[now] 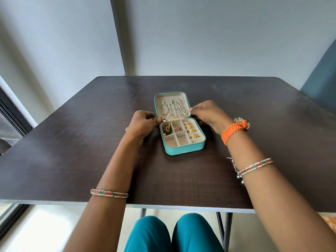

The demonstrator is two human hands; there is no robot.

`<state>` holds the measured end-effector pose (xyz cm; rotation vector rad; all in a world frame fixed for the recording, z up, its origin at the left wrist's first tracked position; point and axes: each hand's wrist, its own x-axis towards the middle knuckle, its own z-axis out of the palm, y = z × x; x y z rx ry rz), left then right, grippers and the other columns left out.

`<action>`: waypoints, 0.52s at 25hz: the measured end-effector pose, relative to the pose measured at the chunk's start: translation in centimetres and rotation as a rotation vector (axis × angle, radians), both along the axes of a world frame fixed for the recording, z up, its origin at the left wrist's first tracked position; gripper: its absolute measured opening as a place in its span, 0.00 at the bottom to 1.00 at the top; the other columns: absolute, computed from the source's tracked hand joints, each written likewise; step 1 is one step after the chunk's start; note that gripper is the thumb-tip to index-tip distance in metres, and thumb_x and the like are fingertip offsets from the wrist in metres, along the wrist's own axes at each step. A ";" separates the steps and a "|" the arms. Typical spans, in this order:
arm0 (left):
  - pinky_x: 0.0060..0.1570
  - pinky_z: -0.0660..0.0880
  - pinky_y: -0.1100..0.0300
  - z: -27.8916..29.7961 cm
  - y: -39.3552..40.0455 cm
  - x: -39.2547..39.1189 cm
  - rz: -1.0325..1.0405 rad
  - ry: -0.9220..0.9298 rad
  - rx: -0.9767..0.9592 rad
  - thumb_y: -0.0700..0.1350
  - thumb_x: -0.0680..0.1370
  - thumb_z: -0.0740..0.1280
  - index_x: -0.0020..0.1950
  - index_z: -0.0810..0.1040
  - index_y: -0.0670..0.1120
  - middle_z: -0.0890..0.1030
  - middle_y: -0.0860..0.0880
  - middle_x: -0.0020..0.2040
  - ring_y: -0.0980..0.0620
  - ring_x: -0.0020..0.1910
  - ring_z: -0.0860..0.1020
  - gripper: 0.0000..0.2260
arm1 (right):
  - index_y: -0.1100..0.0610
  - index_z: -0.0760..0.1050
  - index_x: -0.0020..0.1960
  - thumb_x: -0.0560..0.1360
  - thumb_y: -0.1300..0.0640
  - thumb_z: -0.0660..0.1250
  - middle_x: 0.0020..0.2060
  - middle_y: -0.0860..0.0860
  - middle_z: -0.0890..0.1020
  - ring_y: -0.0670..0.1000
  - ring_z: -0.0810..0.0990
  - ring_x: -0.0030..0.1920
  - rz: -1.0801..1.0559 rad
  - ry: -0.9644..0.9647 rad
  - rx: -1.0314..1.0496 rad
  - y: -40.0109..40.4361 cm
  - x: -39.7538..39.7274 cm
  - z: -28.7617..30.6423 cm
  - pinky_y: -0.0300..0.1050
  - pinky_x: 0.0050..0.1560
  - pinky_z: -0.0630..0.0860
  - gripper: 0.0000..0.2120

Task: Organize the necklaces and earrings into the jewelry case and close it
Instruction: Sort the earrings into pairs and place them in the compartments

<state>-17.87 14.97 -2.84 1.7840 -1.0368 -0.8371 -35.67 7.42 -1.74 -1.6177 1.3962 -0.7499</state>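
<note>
A teal jewelry case [183, 149] lies open in the middle of the dark table [72, 142]. Its lid [158, 99] stands tilted up, with silver necklaces [173, 110] hung inside it. Gold earrings [190, 129] fill the right-hand compartments of the tray, and a green and gold piece [167, 129] sits in the back left one. The two front compartments hold nothing. My left hand [142, 124] pinches the lid's lower left corner near the hinge. My right hand [209, 113] grips the lid's right edge with curled fingers.
Bangles are on both forearms and an orange braided band [232, 132] on the right wrist. The table's near edge [163, 206] is just above my teal-clad knees. A grey wall stands behind the table, and a blue chair back [321, 77] is at the far right.
</note>
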 end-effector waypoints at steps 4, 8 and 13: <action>0.44 0.80 0.63 0.6 0.7 -0.7 -0.043 0.113 -0.137 0.33 0.75 0.68 0.56 0.77 0.39 0.80 0.49 0.40 0.57 0.37 0.81 0.11 | 0.61 0.77 0.50 0.71 0.69 0.69 0.43 0.55 0.82 0.51 0.80 0.44 0.077 -0.218 0.116 0.0 -0.5 0.4 0.40 0.36 0.76 0.09; 0.34 0.77 0.71 0.9 1.2 -0.9 -0.079 0.137 -0.221 0.27 0.74 0.66 0.58 0.74 0.37 0.76 0.49 0.38 0.60 0.33 0.78 0.14 | 0.58 0.74 0.46 0.71 0.76 0.65 0.40 0.53 0.79 0.51 0.80 0.44 0.092 -0.312 0.141 0.5 -0.4 1.1 0.41 0.39 0.79 0.14; 0.31 0.75 0.73 1.0 1.2 -0.7 -0.111 0.110 -0.154 0.31 0.75 0.66 0.56 0.73 0.41 0.78 0.49 0.41 0.58 0.37 0.77 0.12 | 0.61 0.73 0.53 0.71 0.76 0.65 0.41 0.55 0.80 0.51 0.80 0.43 0.096 -0.319 0.170 0.4 -0.5 1.1 0.43 0.42 0.80 0.15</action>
